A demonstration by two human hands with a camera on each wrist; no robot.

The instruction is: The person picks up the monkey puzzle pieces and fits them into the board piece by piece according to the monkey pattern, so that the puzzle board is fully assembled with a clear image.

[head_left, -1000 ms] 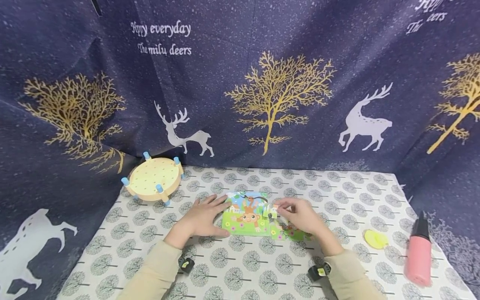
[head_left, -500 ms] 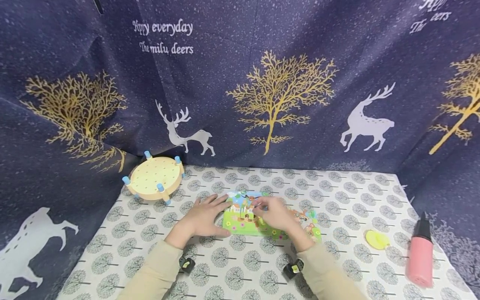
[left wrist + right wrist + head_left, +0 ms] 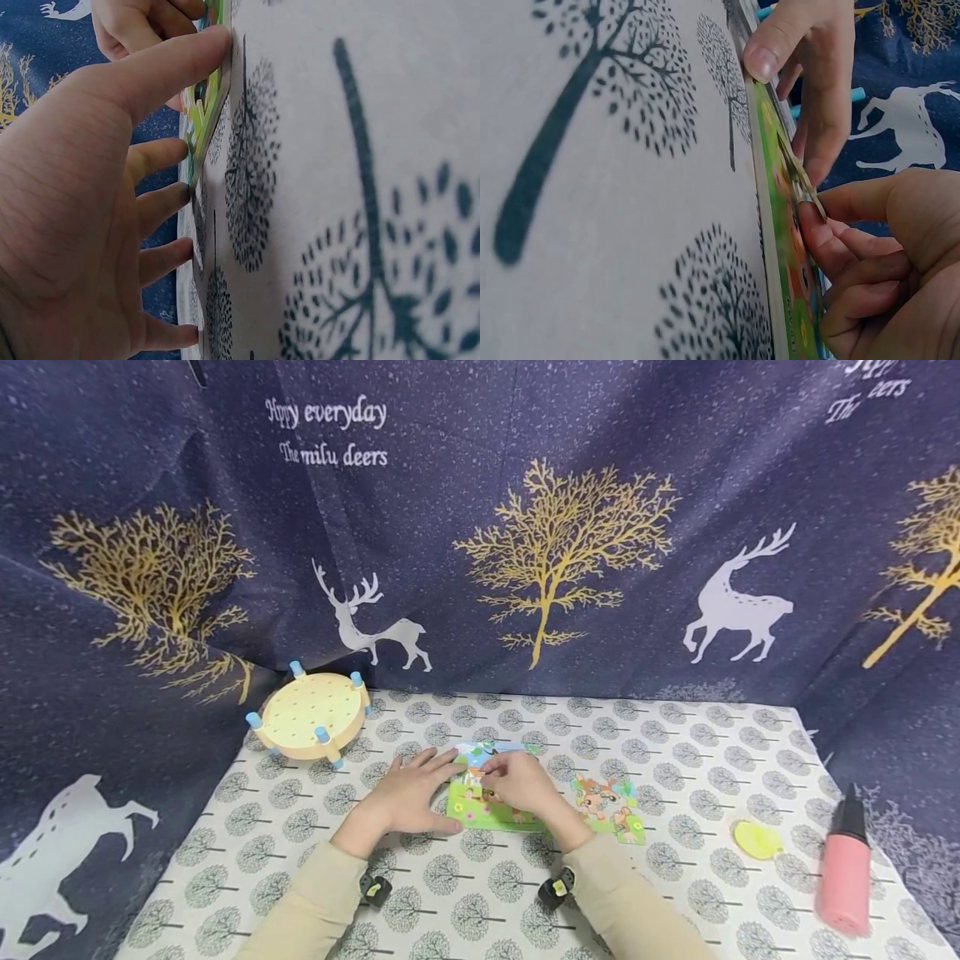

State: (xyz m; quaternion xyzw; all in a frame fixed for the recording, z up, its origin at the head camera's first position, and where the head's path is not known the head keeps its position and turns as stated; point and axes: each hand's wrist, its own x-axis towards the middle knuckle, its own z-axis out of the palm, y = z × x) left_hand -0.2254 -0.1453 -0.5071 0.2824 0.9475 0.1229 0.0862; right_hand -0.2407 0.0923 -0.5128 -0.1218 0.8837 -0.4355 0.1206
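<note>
A colourful jigsaw board (image 3: 491, 820) with a monkey and flowers lies flat on the table. My right hand (image 3: 517, 785) is over its left half, pinching a thin puzzle piece (image 3: 804, 178) between thumb and index finger. The right wrist view shows that piece tilted, its lower end close over the board. Spread along the board's left edge is my left hand (image 3: 408, 793), thumb tip touching the near corner and fingers straight. Part of the picture is hidden under my right hand. Several loose puzzle pieces (image 3: 600, 806) lie right of the board.
A round, pale yellow pegboard (image 3: 315, 714) with blue-tipped posts stands at the back left. To the right are a small yellow item (image 3: 757, 840) and a pink bottle (image 3: 846, 877) with a black nozzle. A dark printed curtain (image 3: 480, 568) hangs behind the table.
My right hand has carried the puzzle piece leftward from the board's right edge to its left half, uncovering the loose pieces on the right. My left hand has stayed in place.
</note>
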